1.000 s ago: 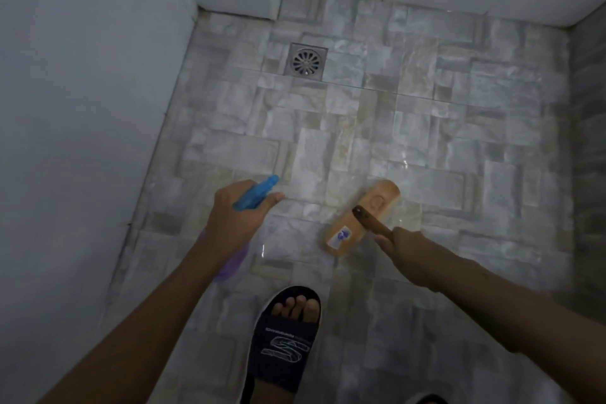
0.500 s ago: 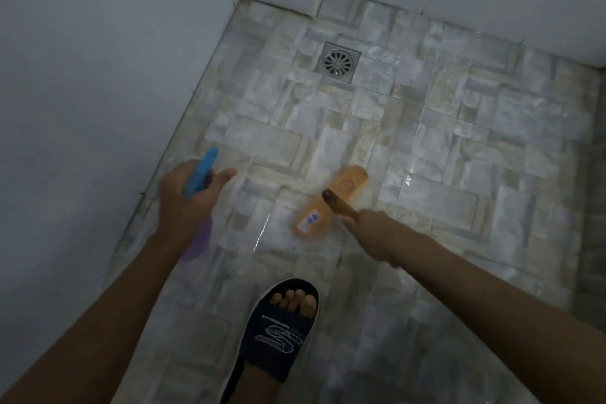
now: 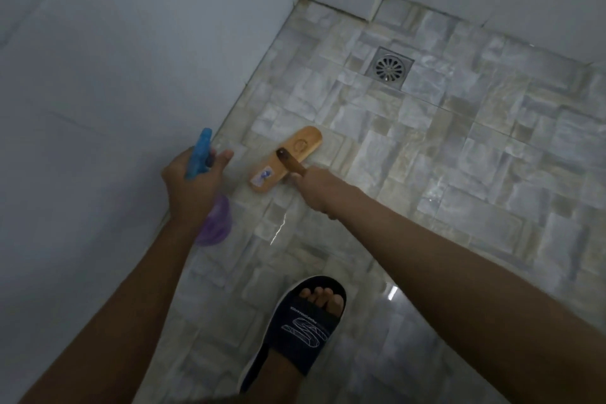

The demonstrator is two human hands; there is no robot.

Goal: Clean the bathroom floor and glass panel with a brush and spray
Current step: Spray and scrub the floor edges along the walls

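Note:
A wooden scrub brush (image 3: 284, 159) with a sticker on its back lies bristles down on the wet stone-pattern floor tiles (image 3: 426, 154), close to the left wall. My right hand (image 3: 316, 192) grips its dark handle from behind. My left hand (image 3: 191, 184) holds a spray bottle (image 3: 200, 154) with a blue trigger head and a purple body, just left of the brush and above the floor's edge. The bottle's nozzle points away from me.
A pale wall (image 3: 114, 92) runs along the left side and white walls close the far end. A square metal floor drain (image 3: 389, 67) sits near the far corner. My foot in a dark slipper (image 3: 295, 328) stands behind the brush.
The view has swung left and both hands have shifted toward the left wall. The brush has slid left across the tiles with my right hand still on its handle.

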